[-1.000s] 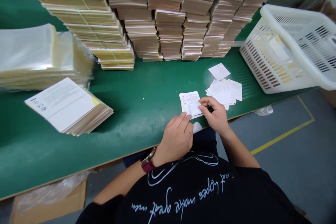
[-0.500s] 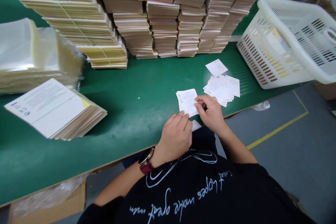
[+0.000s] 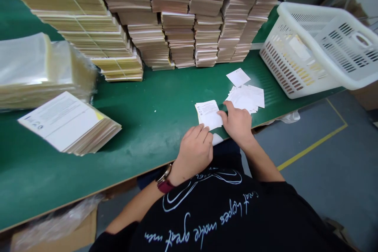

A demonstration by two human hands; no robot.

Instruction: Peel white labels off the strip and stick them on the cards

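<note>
Left hand [image 3: 195, 153] and right hand [image 3: 236, 123] on white papers [image 3: 208, 114], green counter [image 3: 153, 126].
Left fingertips curled on near edge; right thumb at side, fingers loosely spread.

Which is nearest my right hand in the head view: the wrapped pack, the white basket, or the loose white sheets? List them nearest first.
1. Loose white sheets: just ahead of the right hand, on the green bench.
2. White basket: ahead and to the right, at the bench's far end.
3. Wrapped pack: far off to the left, on the bench.
</note>
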